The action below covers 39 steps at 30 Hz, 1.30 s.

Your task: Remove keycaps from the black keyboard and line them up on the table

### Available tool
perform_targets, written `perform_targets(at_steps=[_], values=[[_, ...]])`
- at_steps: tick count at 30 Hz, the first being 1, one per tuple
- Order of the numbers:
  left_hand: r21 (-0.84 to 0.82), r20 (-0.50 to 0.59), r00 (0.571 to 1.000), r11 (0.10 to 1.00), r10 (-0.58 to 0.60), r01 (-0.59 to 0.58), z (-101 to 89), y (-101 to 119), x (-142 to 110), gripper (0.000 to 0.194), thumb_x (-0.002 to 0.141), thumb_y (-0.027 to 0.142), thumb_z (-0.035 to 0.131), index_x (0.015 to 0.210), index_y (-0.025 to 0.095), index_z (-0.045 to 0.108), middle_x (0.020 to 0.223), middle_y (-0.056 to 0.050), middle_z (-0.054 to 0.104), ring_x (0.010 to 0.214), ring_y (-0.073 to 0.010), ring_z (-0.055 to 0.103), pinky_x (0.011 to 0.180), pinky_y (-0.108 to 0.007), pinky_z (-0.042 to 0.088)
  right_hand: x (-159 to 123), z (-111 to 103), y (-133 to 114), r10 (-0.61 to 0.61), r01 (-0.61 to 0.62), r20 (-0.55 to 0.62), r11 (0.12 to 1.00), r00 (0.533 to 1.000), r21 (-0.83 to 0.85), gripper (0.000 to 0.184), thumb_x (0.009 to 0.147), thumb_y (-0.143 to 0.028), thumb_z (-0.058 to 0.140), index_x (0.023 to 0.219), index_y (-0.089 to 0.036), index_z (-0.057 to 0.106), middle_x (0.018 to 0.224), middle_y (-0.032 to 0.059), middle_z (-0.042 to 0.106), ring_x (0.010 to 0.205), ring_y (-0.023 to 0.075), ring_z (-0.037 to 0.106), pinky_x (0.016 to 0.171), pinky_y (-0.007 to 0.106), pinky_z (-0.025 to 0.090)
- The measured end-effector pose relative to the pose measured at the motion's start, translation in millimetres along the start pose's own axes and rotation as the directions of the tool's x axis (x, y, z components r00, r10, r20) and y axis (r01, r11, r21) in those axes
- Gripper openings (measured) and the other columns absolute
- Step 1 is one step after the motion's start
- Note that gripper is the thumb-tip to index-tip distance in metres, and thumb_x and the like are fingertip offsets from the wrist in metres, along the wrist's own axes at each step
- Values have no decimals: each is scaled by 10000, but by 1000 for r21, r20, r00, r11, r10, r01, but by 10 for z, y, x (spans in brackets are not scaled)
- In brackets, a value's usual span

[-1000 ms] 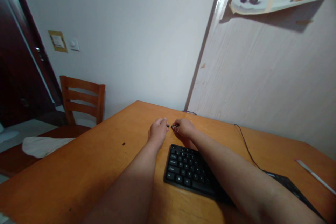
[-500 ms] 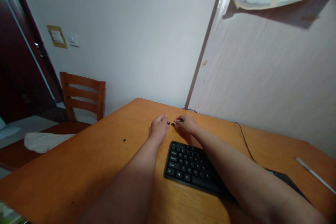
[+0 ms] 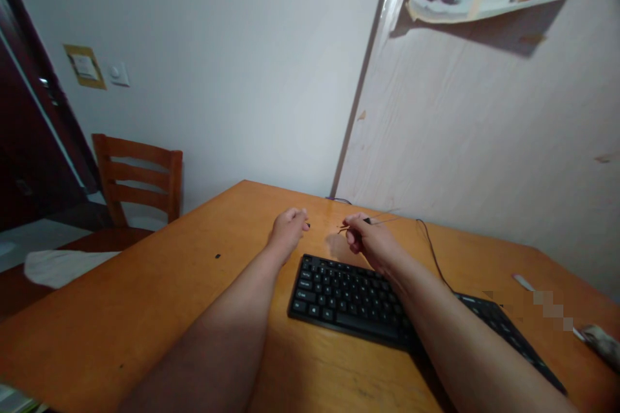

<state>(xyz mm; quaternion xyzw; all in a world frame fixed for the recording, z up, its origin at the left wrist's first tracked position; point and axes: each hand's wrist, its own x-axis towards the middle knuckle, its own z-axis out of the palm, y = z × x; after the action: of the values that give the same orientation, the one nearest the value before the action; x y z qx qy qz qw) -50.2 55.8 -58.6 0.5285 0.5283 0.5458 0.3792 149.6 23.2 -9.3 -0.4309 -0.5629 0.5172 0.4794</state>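
My left hand rests on the orange table beyond the black keyboard, fingers curled, with a tiny dark piece at its fingertips. My right hand hovers a little above the keyboard's far edge, pinching a thin wire-like tool whose prongs point left. The two hands are apart. A small black bit lies alone on the table to the left.
A black cable runs from the keyboard toward the wall. A wooden chair stands past the table's left side, with a pale cloth near it. A white strip lies at the right edge.
My right hand has drawn away to the right and lifted, with the thin tool in it. My left hand stayed put. The view swung slightly to the right.
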Motion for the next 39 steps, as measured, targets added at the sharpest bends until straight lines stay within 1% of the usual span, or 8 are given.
perform_targets(at_steps=[5, 8, 11, 16, 21, 28, 34, 39], values=[[-48, 195, 979, 997, 64, -56, 126, 184, -147, 380, 825, 532, 545, 879, 167, 633, 753, -30, 635, 575, -104, 493, 547, -230, 386, -171, -54, -77, 1, -6, 22, 978, 1000, 210, 206, 761, -339, 687, 805, -184, 559, 553, -29, 592, 413, 90, 446, 427, 227, 365], [-45, 324, 942, 996, 83, -72, 180, 317, -260, 397, 830, 533, 563, 929, 162, 664, 852, -49, 663, 631, -106, 517, 587, -232, 405, -195, -61, -125, -8, -7, 56, 965, 998, 263, 190, 750, -298, 707, 824, -177, 580, 603, -8, 636, 447, 93, 496, 453, 222, 402], [-71, 377, 916, 990, 139, -121, 205, 447, -350, 382, 830, 511, 588, 926, 152, 679, 895, -71, 680, 709, -127, 549, 629, -240, 422, -202, -60, -157, 1, -26, 88, 956, 996, 291, 173, 747, -256, 710, 849, -174, 597, 643, 4, 665, 472, 94, 532, 476, 216, 438], [-121, 386, 904, 981, 185, -149, 192, 577, -428, 349, 840, 492, 591, 838, 148, 650, 854, -54, 665, 716, -124, 533, 652, -236, 415, -232, -31, -198, 21, -60, 117, 940, 993, 337, 180, 747, -212, 719, 888, -167, 616, 716, 34, 704, 535, 102, 599, 540, 219, 514], [-150, 366, 909, 977, 200, -154, 177, 608, -461, 341, 839, 495, 595, 879, 159, 642, 841, -27, 637, 704, -113, 513, 665, -234, 406, -251, 7, -214, 19, -60, 121, 937, 992, 344, 185, 749, -222, 734, 877, -165, 613, 719, 36, 704, 557, 109, 626, 569, 231, 549], [-174, 390, 900, 976, 194, -135, 192, 601, -457, 347, 848, 496, 591, 822, 150, 594, 784, -19, 614, 687, -110, 504, 676, -236, 393, -238, -2, -192, 5, -60, 157, 936, 988, 346, 233, 743, -258, 756, 895, -152, 613, 770, 59, 718, 582, 110, 626, 584, 237, 537], [-260, 448, 881, 965, 154, -37, 178, 540, -405, 331, 846, 478, 607, 834, 148, 586, 825, -40, 642, 707, -109, 535, 687, -233, 389, -225, -19, -154, -82, 35, 143, 953, 986, 301, 361, 694, -350, 818, 953, -167, 646, 823, 40, 707, 672, 113, 618, 662, 254, 495], [-264, 416, 900, 964, 132, -19, 179, 532, -400, 287, 836, 434, 635, 822, 156, 566, 808, -22, 639, 694, -97, 538, 682, -225, 383, -228, 5, -132, -101, 63, 116, 955, 988, 291, 353, 691, -399, 813, 908, -163, 667, 831, 50, 703, 680, 123, 594, 671, 277, 471]])
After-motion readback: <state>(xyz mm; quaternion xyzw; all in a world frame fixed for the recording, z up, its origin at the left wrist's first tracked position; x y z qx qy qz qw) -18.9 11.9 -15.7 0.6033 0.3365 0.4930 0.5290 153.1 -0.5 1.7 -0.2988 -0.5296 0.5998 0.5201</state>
